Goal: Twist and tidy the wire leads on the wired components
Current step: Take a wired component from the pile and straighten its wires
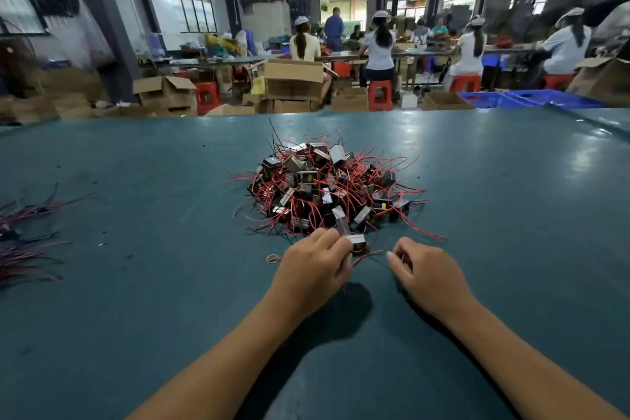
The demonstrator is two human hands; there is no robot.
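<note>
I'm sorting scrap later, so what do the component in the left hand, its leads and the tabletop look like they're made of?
Component: dull grey metal core, probably steel, with pale wrapping, likely tape.
Leads: thin wire in glossy red insulation, apparently plastic.
Tabletop: teal sheet, possibly rubber or vinyl, semi-gloss by the lamp glare, scuffed.

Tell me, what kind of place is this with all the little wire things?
Probably a factory workshop. A big pile of small parts with red wires sits on a long green table, other workers in caps sit at benches behind, and cardboard boxes stand around.
</note>
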